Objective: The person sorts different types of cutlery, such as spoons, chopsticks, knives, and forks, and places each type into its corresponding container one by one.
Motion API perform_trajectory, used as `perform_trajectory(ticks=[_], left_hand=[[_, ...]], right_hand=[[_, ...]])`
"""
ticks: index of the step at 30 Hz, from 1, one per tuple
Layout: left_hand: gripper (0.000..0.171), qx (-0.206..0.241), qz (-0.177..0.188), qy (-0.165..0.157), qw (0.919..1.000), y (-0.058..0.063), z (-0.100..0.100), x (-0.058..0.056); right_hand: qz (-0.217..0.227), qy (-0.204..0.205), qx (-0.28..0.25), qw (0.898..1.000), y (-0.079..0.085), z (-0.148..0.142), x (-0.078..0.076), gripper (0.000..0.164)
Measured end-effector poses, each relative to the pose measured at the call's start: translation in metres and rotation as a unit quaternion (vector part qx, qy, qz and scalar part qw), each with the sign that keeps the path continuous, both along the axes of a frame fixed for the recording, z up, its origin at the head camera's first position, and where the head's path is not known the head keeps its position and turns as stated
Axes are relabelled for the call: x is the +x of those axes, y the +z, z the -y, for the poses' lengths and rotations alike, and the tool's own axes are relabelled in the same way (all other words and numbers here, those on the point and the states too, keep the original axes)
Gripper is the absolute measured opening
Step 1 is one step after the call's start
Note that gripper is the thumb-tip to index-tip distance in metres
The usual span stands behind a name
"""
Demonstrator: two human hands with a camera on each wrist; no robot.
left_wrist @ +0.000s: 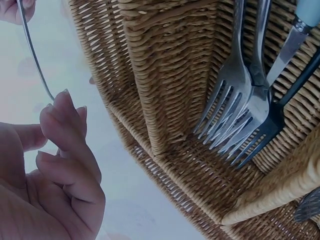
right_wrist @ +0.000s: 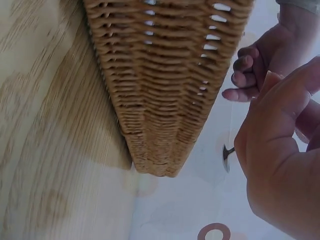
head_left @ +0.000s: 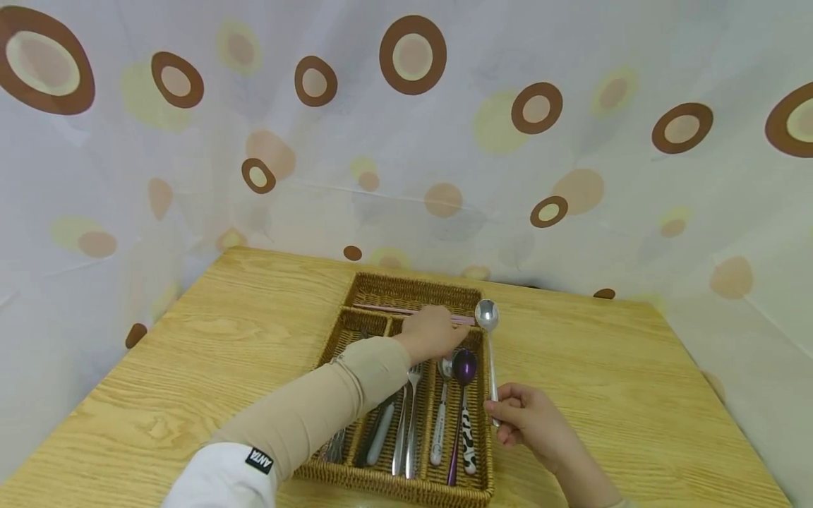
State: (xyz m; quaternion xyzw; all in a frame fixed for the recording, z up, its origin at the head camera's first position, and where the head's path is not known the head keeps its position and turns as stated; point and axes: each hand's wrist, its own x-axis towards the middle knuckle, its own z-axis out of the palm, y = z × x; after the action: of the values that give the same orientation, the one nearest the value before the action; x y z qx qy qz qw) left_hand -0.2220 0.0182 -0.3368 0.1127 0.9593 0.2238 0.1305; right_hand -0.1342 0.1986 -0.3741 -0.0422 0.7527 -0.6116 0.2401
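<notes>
In the head view my right hand (head_left: 530, 423) pinches a long silver spoon (head_left: 487, 315) low on its handle, bowl upward, beside the right rim of a wicker cutlery tray (head_left: 381, 485). My left hand (head_left: 435, 331) reaches over the tray's back part, fingers loosely curled and holding nothing. Its fingertips come near the raised spoon's bowl; the right wrist view shows them apart. Spoons lie in the tray's right compartment, among them a purple spoon (head_left: 465, 367) and one with a black-and-white spotted handle (head_left: 468, 441). Forks (left_wrist: 232, 92) lie in the neighbouring compartment.
Pink chopsticks (head_left: 460, 319) lie across the tray's back compartment, partly behind the left hand. A grey-handled knife (head_left: 381, 432) sits left of the forks. The wooden table (head_left: 603, 367) meets a patterned cloth (head_left: 413, 141) behind.
</notes>
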Motion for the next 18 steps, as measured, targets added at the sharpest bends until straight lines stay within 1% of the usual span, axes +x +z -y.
perform_trajectory(ticks=[3,5,9,11,15,16,18], left_hand=[[0.061,0.009,-0.004,-0.003,0.9999,0.002,-0.001,0.001],[0.061,0.005,-0.009,-0.005,0.9999,0.003,-0.004,0.003],[0.052,0.001,-0.019,-0.01,0.9998,0.005,-0.013,0.007],[0.043,0.019,-0.014,-0.011,0.9997,0.006,-0.016,0.009],[0.032,0.074,0.006,-0.008,0.9972,0.004,-0.017,0.01],[0.029,0.085,0.011,-0.008,0.9963,0.004,-0.016,0.01],[0.021,0.085,0.01,-0.02,0.9961,0.003,-0.014,0.009]], right_hand=[[-0.001,-0.002,-0.007,1.0,0.001,0.005,0.002,0.025],[-0.001,-0.003,-0.013,1.0,0.001,0.009,0.003,0.024],[0.007,-0.01,-0.013,1.0,0.0,0.02,0.004,0.021],[0.008,-0.011,-0.014,1.0,-0.002,0.026,0.005,0.02],[0.007,-0.008,-0.009,1.0,-0.003,0.033,0.005,0.019],[0.006,-0.008,-0.004,1.0,-0.003,0.034,0.005,0.021],[0.006,-0.007,0.008,1.0,-0.003,0.034,0.006,0.029]])
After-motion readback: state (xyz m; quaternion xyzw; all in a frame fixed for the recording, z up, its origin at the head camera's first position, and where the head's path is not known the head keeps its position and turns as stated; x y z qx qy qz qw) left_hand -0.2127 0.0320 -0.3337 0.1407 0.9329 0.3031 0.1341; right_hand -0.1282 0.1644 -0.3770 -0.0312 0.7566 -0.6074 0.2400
